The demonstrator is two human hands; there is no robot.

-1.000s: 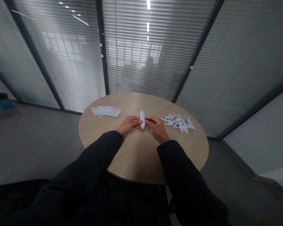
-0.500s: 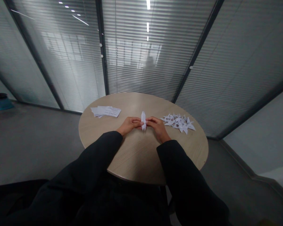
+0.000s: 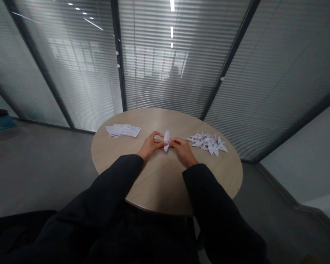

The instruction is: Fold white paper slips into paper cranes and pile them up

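Observation:
A white folded paper piece (image 3: 166, 140), narrow and pointed like an origami crane in the making, stands upright between my hands at the table's middle. My left hand (image 3: 150, 145) pinches its left side, with the fingers arched over the table. My right hand (image 3: 183, 150) grips the right side, fingertips on the paper. Just right of that hand lies a pile of several white origami cranes (image 3: 207, 143). Left of my left hand is a loose stack of printed white paper sheets (image 3: 123, 130).
The round light-wood table (image 3: 165, 121) has a rim close on all sides. Dark sleeves cover my forearms. Glass partitions with blinds (image 3: 154, 73) stand behind it, with a blurred figure beyond. A grey floor surrounds the table.
My left hand's fingers have lifted and arched over the paper. The folded piece has tilted slightly and looks shorter.

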